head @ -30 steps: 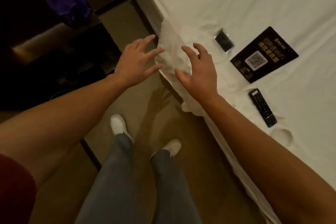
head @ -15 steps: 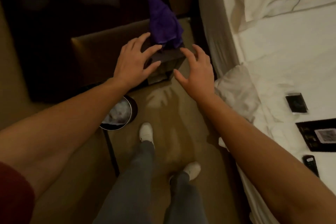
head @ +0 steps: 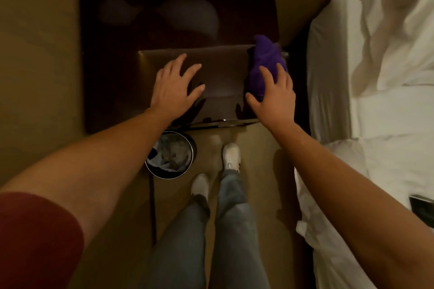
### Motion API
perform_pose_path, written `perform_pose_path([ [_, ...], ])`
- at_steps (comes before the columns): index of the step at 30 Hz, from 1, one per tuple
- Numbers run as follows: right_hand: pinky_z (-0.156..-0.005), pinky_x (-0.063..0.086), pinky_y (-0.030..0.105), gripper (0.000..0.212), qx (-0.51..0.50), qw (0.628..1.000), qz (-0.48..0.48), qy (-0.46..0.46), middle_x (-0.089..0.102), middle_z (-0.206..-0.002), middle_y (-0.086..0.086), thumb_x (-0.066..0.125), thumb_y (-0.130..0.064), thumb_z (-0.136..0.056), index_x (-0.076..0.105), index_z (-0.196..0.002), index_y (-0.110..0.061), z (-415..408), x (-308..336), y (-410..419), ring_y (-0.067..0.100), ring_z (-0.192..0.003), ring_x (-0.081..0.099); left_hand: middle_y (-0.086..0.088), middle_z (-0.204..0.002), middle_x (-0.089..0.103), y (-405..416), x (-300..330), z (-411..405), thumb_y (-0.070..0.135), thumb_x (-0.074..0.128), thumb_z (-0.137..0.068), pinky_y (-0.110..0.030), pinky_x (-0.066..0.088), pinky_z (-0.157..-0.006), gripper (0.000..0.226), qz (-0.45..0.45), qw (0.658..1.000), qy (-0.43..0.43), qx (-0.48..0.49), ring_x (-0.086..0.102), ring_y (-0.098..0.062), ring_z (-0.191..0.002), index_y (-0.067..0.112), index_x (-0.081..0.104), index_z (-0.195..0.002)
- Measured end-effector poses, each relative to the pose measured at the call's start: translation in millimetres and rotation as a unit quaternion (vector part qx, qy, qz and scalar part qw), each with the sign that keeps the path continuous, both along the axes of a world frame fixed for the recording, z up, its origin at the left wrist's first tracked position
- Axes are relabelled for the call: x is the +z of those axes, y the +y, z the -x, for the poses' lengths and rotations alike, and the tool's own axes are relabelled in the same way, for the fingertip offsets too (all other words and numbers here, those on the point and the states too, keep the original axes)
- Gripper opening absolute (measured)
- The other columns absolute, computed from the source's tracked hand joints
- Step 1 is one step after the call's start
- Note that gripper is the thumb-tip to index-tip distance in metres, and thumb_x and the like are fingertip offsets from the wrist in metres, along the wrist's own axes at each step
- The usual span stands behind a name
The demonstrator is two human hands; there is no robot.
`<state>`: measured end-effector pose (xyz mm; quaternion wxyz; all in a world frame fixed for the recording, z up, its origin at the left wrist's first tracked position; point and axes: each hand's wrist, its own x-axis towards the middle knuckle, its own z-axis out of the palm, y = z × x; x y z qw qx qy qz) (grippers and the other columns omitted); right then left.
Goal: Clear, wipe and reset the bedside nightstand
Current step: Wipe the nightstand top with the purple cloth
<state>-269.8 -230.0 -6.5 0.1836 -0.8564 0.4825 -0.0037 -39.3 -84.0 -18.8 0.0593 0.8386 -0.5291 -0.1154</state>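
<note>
Both our hands reach over the dark, glossy wooden nightstand surface (head: 223,73) beside the bed.

Our left hand (head: 175,88) is spread flat, fingers straight and released, over the left part of the surface and holding nothing; whether the palm actually touches the top we cannot tell. Our right hand (head: 273,95) lies over the near end of the crumpled purple cloth (head: 266,61), which sits on the right edge of the surface, its fingers fairly straight on the fabric rather than clenched round it. On the floor just in front of the nightstand, near our white shoes, stands a round dark waste bin (head: 170,155) with a pale liner and crumpled rubbish inside. To our right runs the bed with rumpled white sheets (head: 375,77).
</note>
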Motion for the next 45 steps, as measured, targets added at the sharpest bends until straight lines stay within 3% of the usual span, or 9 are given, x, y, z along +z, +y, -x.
perform_pose_path([
  [8, -0.119, 0.027, 0.063, 0.082, 0.042, 0.997, -0.004, 0.057, 0.018, -0.169, 0.014, 0.065, -0.056, -0.089, 0.028, -0.158, -0.032, -31.6, -43.8, -62.6, 0.041, -0.155, 0.016, -0.014, -0.164, 0.026, -32.4, -23.5, -31.1, 0.055, 0.045, -0.101, -0.055, 0.029, -0.119, 0.059, -0.021, 0.997, -0.002, 0.074, 0.030, -0.037, -0.149, 0.027, 0.038, -0.153],
  [12, -0.116, 0.031, 0.059, 0.076, 0.096, 0.993, 0.011, 0.074, 0.023, -0.167, 0.013, 0.066, -0.047, -0.088, 0.034, -0.155, -0.030, -50.5, -51.2, -83.9, 0.042, -0.150, 0.026, -0.016, -0.165, 0.024, -35.0, -37.5, -46.1, 0.052, 0.042, -0.104, -0.055, 0.026, -0.120, 0.058, -0.056, 0.991, -0.005, 0.125, 0.027, -0.038, -0.150, 0.025, 0.035, -0.155],
  [18, -0.107, 0.044, 0.044, 0.063, 0.121, 0.990, 0.025, -0.070, 0.038, -0.160, 0.009, 0.061, -0.022, -0.090, 0.045, -0.151, -0.023, -103.2, -40.2, -146.4, 0.034, -0.136, 0.045, -0.018, -0.162, 0.029, -33.5, -41.4, -58.0, 0.047, 0.039, -0.104, -0.054, 0.028, -0.118, 0.054, -0.033, 0.977, -0.008, 0.208, 0.029, -0.038, -0.149, 0.021, 0.038, -0.152],
  [21, -0.113, 0.041, 0.045, 0.063, 0.086, 0.990, 0.014, -0.108, 0.032, -0.165, 0.008, 0.053, -0.029, -0.095, 0.038, -0.156, -0.025, -131.3, -44.3, -170.6, 0.034, -0.144, 0.038, -0.018, -0.162, 0.028, -14.6, -43.2, -65.5, 0.044, 0.040, -0.104, -0.054, 0.028, -0.117, 0.052, -0.042, 0.967, -0.027, 0.249, 0.028, -0.038, -0.149, 0.025, 0.038, -0.152],
  [23, -0.121, 0.030, 0.049, 0.061, 0.085, 0.992, 0.030, -0.083, 0.027, -0.168, 0.010, 0.043, -0.041, -0.101, 0.034, -0.159, -0.024, -136.4, -52.9, -176.9, 0.036, -0.151, 0.029, -0.018, -0.162, 0.026, -4.5, -46.1, -67.9, 0.044, 0.040, -0.104, -0.055, 0.027, -0.118, 0.052, -0.045, 0.963, -0.038, 0.263, 0.026, -0.038, -0.150, 0.026, 0.035, -0.153],
  [27, -0.125, 0.017, 0.056, 0.064, 0.097, 0.992, 0.082, 0.006, 0.019, -0.171, 0.007, 0.030, -0.054, -0.104, 0.022, -0.163, -0.031, -154.5, -76.8, -164.0, 0.034, -0.158, 0.015, -0.020, -0.164, 0.024, 23.7, -55.6, -84.2, 0.047, 0.037, -0.104, -0.058, 0.023, -0.122, 0.059, -0.056, 0.945, -0.054, 0.317, 0.022, -0.039, -0.152, 0.021, 0.029, -0.157],
  [32, -0.123, 0.021, 0.059, 0.067, 0.068, 0.993, 0.100, -0.003, 0.018, -0.171, 0.008, 0.034, -0.053, -0.099, 0.020, -0.163, -0.035, -208.7, -80.6, -150.9, 0.035, -0.158, 0.016, -0.018, -0.168, 0.017, 26.3, -74.8, -89.6, 0.051, 0.027, -0.107, -0.058, 0.015, -0.125, 0.060, -0.078, 0.936, -0.066, 0.337, 0.012, -0.037, -0.156, 0.025, 0.023, -0.161],
  [40, -0.123, 0.017, 0.061, 0.073, 0.243, 0.968, 0.058, 0.022, 0.020, -0.171, 0.006, 0.040, -0.054, -0.090, 0.030, -0.160, -0.037, -301.2, -77.4, -69.9, 0.035, -0.158, 0.016, -0.012, -0.169, 0.018, 34.5, -96.1, -95.5, 0.053, 0.028, -0.106, -0.056, 0.014, -0.125, 0.058, -0.027, 0.930, -0.085, 0.357, 0.013, -0.033, -0.157, 0.032, 0.024, -0.159],
  [45, -0.122, 0.022, 0.061, 0.067, 0.288, 0.956, 0.063, -0.016, 0.028, -0.168, 0.009, 0.046, -0.051, -0.094, 0.035, -0.158, -0.033, -259.9, -81.5, -6.9, 0.037, -0.156, 0.020, -0.012, -0.169, 0.018, 32.5, -92.5, -92.9, 0.052, 0.031, -0.104, -0.057, 0.014, -0.125, 0.058, -0.016, 0.932, -0.068, 0.356, 0.013, -0.033, -0.157, 0.032, 0.027, -0.158],
])
